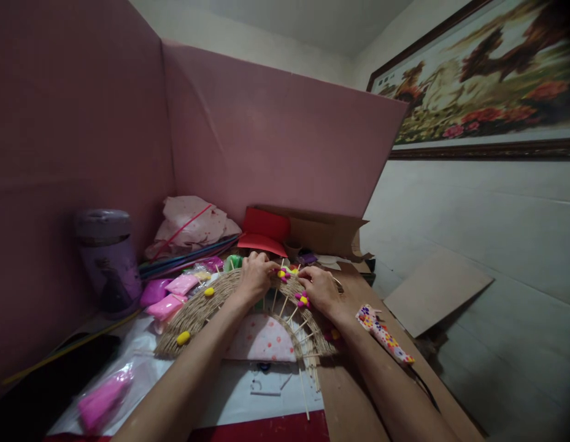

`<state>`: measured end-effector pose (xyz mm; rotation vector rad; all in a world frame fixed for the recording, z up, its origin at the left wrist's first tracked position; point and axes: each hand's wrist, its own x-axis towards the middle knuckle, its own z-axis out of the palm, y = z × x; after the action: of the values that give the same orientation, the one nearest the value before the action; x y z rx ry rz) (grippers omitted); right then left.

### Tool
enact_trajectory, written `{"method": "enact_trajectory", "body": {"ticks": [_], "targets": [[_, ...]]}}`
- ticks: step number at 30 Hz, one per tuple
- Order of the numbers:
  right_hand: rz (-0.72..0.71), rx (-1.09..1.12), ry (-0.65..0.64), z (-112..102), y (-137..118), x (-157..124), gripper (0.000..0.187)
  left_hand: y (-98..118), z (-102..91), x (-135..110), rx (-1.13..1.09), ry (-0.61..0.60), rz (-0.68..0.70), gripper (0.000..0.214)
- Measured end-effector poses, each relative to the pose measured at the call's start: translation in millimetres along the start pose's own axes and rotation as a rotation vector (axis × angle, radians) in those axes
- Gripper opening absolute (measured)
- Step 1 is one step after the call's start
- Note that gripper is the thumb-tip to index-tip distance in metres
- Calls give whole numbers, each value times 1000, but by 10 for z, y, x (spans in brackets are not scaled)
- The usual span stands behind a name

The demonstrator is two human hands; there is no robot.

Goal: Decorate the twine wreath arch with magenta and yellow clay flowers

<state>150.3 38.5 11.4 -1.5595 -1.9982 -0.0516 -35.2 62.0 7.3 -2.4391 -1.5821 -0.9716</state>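
A half-round fan (227, 283) of brown twine woven over thin wooden sticks lies in front of me. My left hand (256, 279) is closed over its upper edge, fingertips beside a purple clay flower (283, 275) with a yellow middle. My right hand (319, 287) is in a pinch at the edge to the right of that flower; what is between its fingertips is hidden. Just below those fingers sits another purple flower (302, 299). Yellow clay ovals (183, 338) dot the left side of the weave. Spotted pale cloth (261, 337) fills the fan's inner half-circle.
Pink clay packets (167, 307) lie at the left, with a bagged pink lump (105, 399) nearer me. A purple tumbler (108, 264) stands behind them. Red card (265, 230) and cardboard (326, 233) lie at the back. A flower-patterned tool with a cord (385, 334) rests at the right.
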Motion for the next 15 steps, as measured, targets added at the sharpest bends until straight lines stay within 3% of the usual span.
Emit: {"method": "enact_trajectory", "body": {"ticks": [8, 15], "targets": [[20, -7, -6, -16, -26, 1, 15, -87, 61, 85, -75, 31, 40, 13], [16, -6, -3, -4, -2, -4, 15, -146, 23, 84, -117, -9, 66, 21]]}}
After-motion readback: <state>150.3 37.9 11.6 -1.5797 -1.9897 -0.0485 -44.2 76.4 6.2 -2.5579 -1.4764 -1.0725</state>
